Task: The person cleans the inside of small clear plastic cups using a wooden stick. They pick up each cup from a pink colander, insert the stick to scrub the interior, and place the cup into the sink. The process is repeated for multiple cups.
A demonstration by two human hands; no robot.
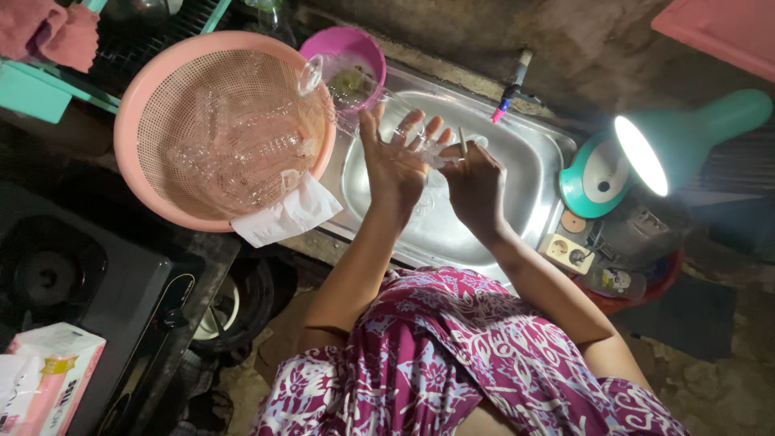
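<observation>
My left hand (393, 161) is over the steel sink (525, 161), its fingers wrapped around a clear, see-through container (426, 145) whose shape is hard to make out. My right hand (475, 184) is beside it, touching the same container, and pinches a thin pale stick (462, 140) that points upward. Both hands meet above the middle of the basin.
A pink colander (133, 113) holding several clear plastic pieces sits left of the sink, with a white cloth (284, 215) at its rim. A magenta bowl (365, 47), a tap (512, 85), a lit teal lamp (646, 153), a gas stove (73, 274) and a tissue pack (48, 375) surround me.
</observation>
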